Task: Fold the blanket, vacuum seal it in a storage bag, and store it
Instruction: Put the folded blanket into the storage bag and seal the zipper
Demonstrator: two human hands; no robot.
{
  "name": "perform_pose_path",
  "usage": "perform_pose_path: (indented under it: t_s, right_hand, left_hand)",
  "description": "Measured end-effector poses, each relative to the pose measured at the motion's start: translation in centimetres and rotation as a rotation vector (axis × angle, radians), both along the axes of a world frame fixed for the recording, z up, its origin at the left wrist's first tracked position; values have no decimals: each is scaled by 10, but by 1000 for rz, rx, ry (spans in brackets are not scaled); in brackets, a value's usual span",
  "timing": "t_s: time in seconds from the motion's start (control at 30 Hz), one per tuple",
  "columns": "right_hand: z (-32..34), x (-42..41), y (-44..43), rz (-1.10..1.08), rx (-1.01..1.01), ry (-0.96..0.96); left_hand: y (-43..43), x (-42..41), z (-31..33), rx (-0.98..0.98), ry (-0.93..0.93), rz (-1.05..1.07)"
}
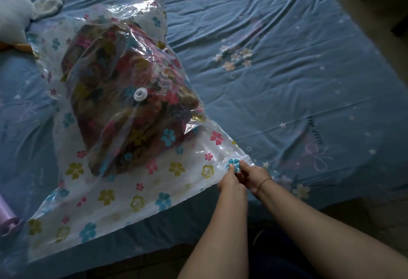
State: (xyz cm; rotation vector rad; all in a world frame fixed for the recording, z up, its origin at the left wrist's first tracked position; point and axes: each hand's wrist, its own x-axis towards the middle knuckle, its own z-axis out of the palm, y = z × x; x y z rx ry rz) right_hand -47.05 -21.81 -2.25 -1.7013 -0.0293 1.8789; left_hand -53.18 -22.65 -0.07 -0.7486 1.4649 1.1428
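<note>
1. Both grips are clamped on one spot. Your left grip (230,180) and your right grip (254,176) pinch the near right corner of the storage bag (106,199). Your thumbs lie on top of the plastic, and the two grips touch each other.
2. You wear a thin cord bracelet (263,182) round your right wrist, just behind that grip.
3. From the corner you hold, the bag's near edge runs leftward along the near side of the bed. This near strip of the bag lies flat on the sheet.
4. The bag is clear plastic printed with blue, pink and olive flowers. It lies on the bed at a slant, crinkled and shiny, and bulges over its load.
5. The blanket (123,69) sits folded inside the bag, from its middle toward its far end. It is a thick bundle patterned in pink, brown and yellow.
6. A round white valve (140,94) stands on the bag's upper face, over the middle of the blanket.
7. The bed sheet (287,80) under everything is blue and creased. It is printed with small flowers, stars and bows, and the words "SLEEP WELL" show to the right of the bag.
8. A pale plush toy (15,13) lies at the far left, just beyond the bag's far left corner.
9. A lilac object (8,219) pokes in at the left border, near the bag's near left corner. You cannot tell from this view what it is.
</note>
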Motion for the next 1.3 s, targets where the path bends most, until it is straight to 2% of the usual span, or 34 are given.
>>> perform_pose_path:
  t_s: [0.13,0.23,0.3,0.4,0.5,0.7,0.87,1.0,1.17,1.3]
  right_hand:
    - [0,2,-2,-21,-27,37]
    - [-2,3,-7,22,-69,56]
    - [-5,-5,-16,94,-125,75]
    - [-6,-31,-27,177,-209,84]
    - [-14,-58,-31,207,-220,25]
    - [-34,-54,-33,141,-68,-268]
    - [-36,-62,-65,173,-113,-371]
    - [-38,-84,-109,133,-177,-427]
    - [-28,-110,-156,53,-207,-432]
    - [-24,-123,-190,-10,-207,-433]
  left_hand:
    - [-4,-4,0,-19,-9,-57]
    - [-15,-16,4,27,-95,-99]
    - [-26,-32,7,59,-146,-62]
    - [-49,-72,9,0,-108,22]
    - [-78,-125,13,-43,-45,159]
    - [-147,-257,19,-86,62,334]
    - [-191,-339,7,-189,122,227]
    - [-219,-376,-1,-210,81,137]
    - [-242,-406,2,-198,52,74]
    - [-260,-416,6,-254,106,30]
